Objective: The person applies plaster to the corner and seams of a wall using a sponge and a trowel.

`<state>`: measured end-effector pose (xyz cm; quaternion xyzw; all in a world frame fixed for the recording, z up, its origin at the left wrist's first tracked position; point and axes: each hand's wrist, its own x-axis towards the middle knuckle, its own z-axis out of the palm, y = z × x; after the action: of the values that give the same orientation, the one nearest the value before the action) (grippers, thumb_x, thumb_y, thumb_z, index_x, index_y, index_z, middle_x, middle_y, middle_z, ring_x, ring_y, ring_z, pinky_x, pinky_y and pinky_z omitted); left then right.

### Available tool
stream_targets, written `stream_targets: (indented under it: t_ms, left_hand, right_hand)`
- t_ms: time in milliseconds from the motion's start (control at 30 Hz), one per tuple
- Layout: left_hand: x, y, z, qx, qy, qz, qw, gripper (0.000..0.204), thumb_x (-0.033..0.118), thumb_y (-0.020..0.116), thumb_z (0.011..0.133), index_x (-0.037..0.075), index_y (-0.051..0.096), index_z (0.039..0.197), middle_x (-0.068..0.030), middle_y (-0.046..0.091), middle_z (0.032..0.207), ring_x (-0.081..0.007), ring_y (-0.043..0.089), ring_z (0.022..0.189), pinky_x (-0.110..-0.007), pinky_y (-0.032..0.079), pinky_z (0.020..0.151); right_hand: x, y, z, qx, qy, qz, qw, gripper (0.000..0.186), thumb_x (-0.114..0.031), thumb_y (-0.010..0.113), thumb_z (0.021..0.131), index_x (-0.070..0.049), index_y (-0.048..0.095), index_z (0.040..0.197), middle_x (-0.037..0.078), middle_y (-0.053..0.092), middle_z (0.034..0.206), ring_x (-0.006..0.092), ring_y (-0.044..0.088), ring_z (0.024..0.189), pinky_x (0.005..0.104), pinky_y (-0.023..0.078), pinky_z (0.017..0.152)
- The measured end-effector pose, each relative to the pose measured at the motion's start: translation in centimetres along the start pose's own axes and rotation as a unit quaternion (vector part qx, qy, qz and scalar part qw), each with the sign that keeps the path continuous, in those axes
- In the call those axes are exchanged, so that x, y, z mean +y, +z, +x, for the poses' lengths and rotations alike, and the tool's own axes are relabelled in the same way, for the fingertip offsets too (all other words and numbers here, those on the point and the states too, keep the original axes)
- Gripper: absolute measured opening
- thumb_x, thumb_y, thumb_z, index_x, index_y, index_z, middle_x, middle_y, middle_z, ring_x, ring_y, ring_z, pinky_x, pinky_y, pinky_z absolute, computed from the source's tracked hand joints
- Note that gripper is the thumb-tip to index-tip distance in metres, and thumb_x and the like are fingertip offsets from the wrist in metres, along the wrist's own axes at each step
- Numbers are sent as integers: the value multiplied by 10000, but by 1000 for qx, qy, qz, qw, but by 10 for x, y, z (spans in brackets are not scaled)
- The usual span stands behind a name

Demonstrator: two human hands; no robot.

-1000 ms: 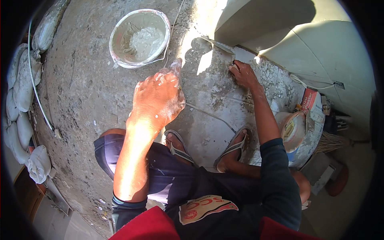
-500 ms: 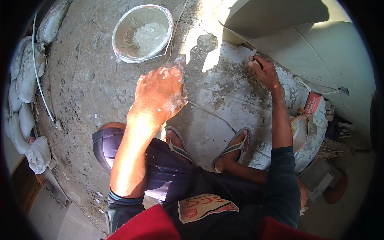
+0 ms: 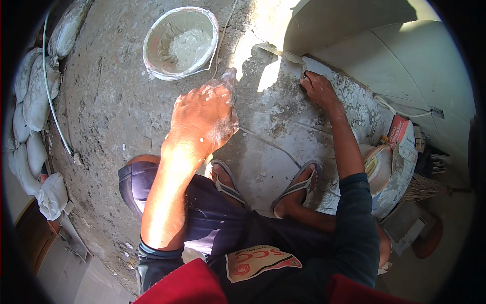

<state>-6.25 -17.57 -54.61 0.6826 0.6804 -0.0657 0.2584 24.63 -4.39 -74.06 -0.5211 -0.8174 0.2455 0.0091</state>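
My right hand (image 3: 320,89) is closed on a plastering trowel, its thin flat blade (image 3: 283,53) stretching left from the fingers, just above the rough floor by the wall. Against the arm's side, the trowel's grip is mostly hidden by my fingers. My left hand (image 3: 201,117), smeared with white plaster, is held up in front of my left knee. Its fingers are curled, and whatever they hold is out of sight. Beyond it stands a white bucket (image 3: 148,53) with wet grey-white plaster (image 3: 190,48) inside.
A pale wall (image 3: 405,71) curves along the right. Near my right forearm are a round tub (image 3: 387,175), a bag (image 3: 402,139) and a twig broom (image 3: 422,187). White sacks (image 3: 38,109) line the left edge beside a thin pale pipe (image 3: 49,96). A cable (image 3: 392,109) lies by the wall.
My right hand has moved left and slightly nearer with the trowel, away from the wall, and the blade has come down toward the floor. My left hand has stayed nearly still.
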Motion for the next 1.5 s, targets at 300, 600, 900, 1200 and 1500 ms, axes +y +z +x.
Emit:
stream_targets:
  t_ms: [300, 600, 900, 1200, 1500]
  left_hand:
    - [-2, 4, -1, 18, 7, 1, 1000, 444, 199, 684, 814, 40, 577, 1214, -178, 660, 1092, -355, 640, 1070, -470, 493, 934]
    - [-5, 2, -1, -3, 0, -12, 1000, 388, 210, 641, 832, 26, 604, 1171, -184, 660, 1092, -356, 639, 1074, -463, 490, 939]
    - [-23, 4, -13, 53, 18, -34, 998, 370, 203, 614, 836, 20, 604, 1157, -181, 664, 1070, -354, 646, 1049, -468, 500, 916]
    - [-23, -4, -10, 21, 14, -57, 998, 671, 170, 616, 819, 170, 386, 1449, -157, 633, 1213, -352, 593, 1138, -465, 475, 969]
    - [-45, -4, -22, 86, 18, -74, 993, 573, 175, 601, 814, 27, 482, 1354, -190, 669, 1056, -358, 653, 1021, -472, 513, 884]
  right_hand:
    - [2, -30, -2, -7, 1, 86, 996, 328, -292, 573, 918, 30, 605, 974, 231, 633, 863, 372, 575, 770, 439, 463, 742]
    - [-49, -79, -42, 74, -26, 217, 973, 321, -241, 654, 905, 51, 617, 1034, 155, 572, 735, 214, 485, 646, 331, 445, 646]
    - [-169, 84, -10, 185, 172, 298, 921, 299, -245, 673, 851, 39, 630, 936, 270, 657, 828, 441, 654, 797, 464, 496, 712]
    - [-159, 160, 70, 382, 298, 373, 791, 251, -175, 648, 878, 11, 556, 739, 97, 596, 599, 170, 577, 462, 340, 484, 436]
    - [-246, 90, 40, 412, 251, 482, 731, 288, -192, 646, 859, 45, 554, 725, 181, 579, 633, 277, 564, 569, 414, 439, 579]
